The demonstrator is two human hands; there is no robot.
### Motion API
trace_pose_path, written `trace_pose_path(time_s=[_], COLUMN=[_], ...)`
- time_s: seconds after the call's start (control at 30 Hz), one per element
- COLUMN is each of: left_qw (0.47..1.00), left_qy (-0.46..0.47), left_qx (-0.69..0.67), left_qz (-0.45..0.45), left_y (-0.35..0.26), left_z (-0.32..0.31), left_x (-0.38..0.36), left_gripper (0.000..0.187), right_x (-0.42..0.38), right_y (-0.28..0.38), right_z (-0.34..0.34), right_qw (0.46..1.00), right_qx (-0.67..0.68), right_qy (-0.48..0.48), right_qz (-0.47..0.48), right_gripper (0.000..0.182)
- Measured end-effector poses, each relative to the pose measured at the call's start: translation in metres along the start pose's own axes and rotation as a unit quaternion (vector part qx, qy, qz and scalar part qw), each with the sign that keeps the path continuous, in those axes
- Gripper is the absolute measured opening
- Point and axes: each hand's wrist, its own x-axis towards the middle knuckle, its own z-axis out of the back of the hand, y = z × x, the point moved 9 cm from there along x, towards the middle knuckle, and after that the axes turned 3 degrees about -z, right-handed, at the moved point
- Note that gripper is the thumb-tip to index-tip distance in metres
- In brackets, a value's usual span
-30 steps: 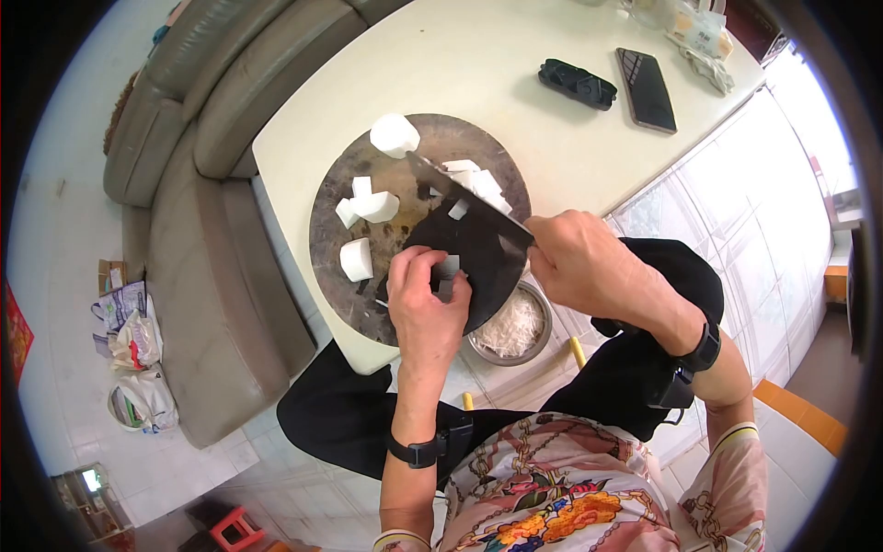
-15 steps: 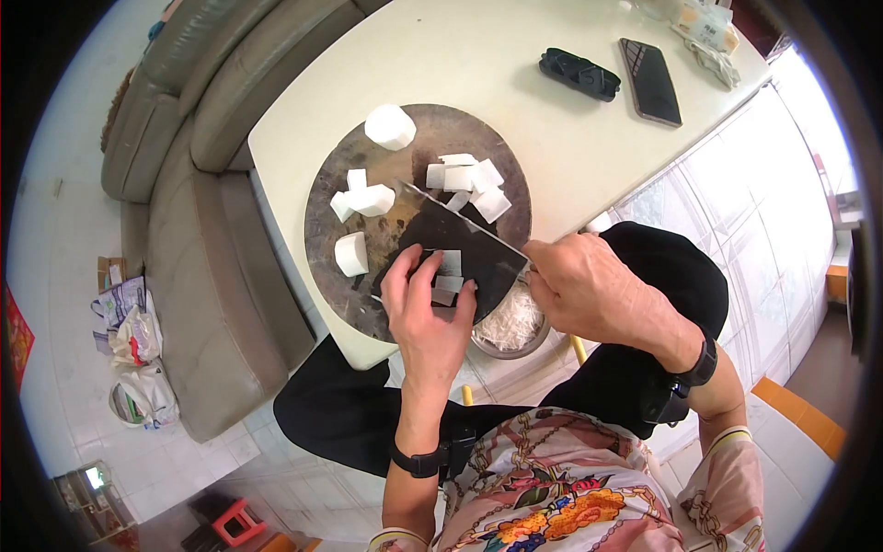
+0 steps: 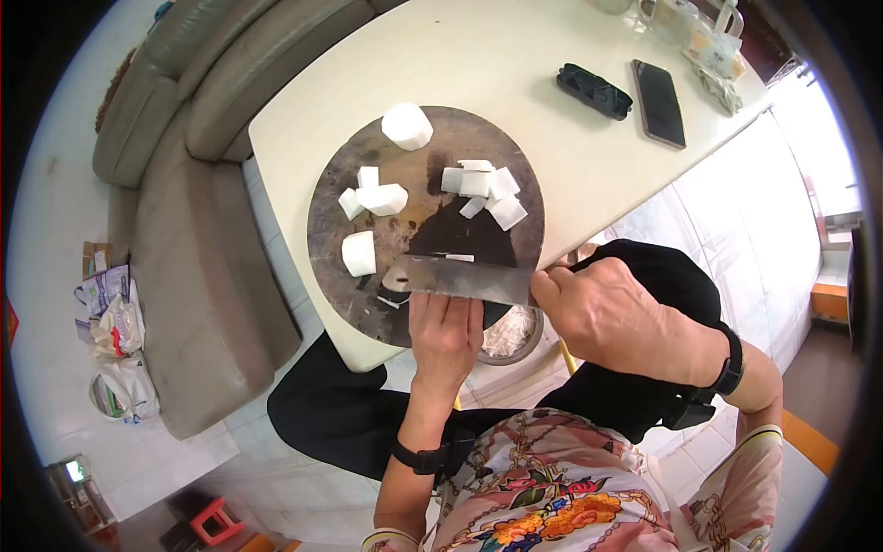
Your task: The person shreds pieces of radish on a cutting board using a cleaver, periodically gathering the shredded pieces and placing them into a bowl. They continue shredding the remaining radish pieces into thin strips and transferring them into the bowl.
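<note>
Right now, broad steel cleaver (image 3: 460, 278) held flat-on across the near part of the round dark wooden chopping board (image 3: 331, 221), handle end wrapped tight in the right hand (image 3: 607, 313). Left hand (image 3: 446, 336) spread flat just under the blade, fingertips tucked against its lower edge, gripping nothing that can be made out. White sliver (image 3: 458, 258) lying just above the blade. Cluster of white cut cubes (image 3: 483, 189) further up the board, white chunks (image 3: 372, 198) off to the left, one bigger white block (image 3: 407, 126) at the far rim. Metal bowl of pale shreds (image 3: 510, 333) peeking from below the cream table (image 3: 515, 55). Black phone (image 3: 659, 90) and black case (image 3: 594, 91) well apart, far right.
</note>
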Motion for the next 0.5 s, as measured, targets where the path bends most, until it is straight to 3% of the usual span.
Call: trace_pose_path(time_s=[0.17, 0.5], left_qw=[1.0, 1.0], left_qy=[-0.004, -0.001], left_qx=[0.003, -0.006], left_qz=[0.003, 0.002], left_y=[0.0007, 0.0023], left_z=[0.0009, -0.0007], left_x=[-0.003, -0.0003], left_gripper=[0.021, 0.018], right_x=[-0.0019, 0.0056], right_y=[0.0035, -0.0016], right_z=[-0.007, -0.012], right_qw=[0.998, 0.998], right_qx=[-0.044, -0.043], right_qy=[0.05, 0.055], right_qz=[0.004, -0.001], right_gripper=[0.018, 0.017])
